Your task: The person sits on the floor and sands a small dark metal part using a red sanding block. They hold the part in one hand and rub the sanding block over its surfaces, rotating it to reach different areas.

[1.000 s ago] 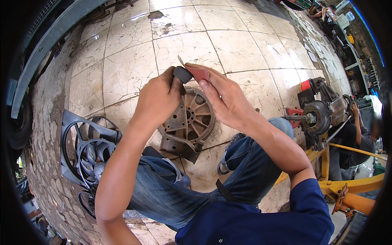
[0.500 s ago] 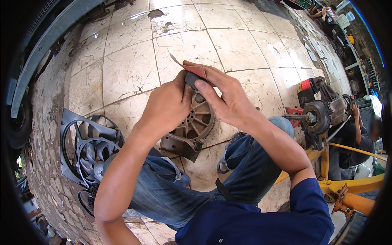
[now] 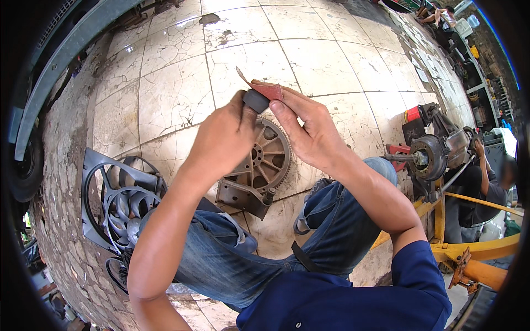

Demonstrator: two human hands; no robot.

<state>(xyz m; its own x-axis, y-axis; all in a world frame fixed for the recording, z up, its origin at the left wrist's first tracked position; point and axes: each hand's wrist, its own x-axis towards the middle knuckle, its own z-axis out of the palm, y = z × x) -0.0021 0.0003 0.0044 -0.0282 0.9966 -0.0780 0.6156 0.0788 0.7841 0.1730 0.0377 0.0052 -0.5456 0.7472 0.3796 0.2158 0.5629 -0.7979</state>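
Note:
My left hand is closed round a short dark grey cylindrical part, whose outer end sticks out past the fingers. Folded over beside it is a piece of reddish sandpaper, pinched between the thumb and fingers of my right hand. The sandpaper lies close against the cylinder's far side, and one thin edge curls up to the left. Below my hands, a toothed flywheel rests on the tiles, partly covered by my left hand. A dark metal bracket-like piece lies at its near edge.
Radiator fans in a black shroud lie at the left. To the right stand a brake drum and axle assembly and a yellow metal frame. Another person's arm reaches toward that assembly. Cracked tiles stretch ahead.
The cylinder has shifted slightly left and up with my left hand. My right thumb has come off the cylinder onto the sandpaper, and the right hand has moved a little to the right.

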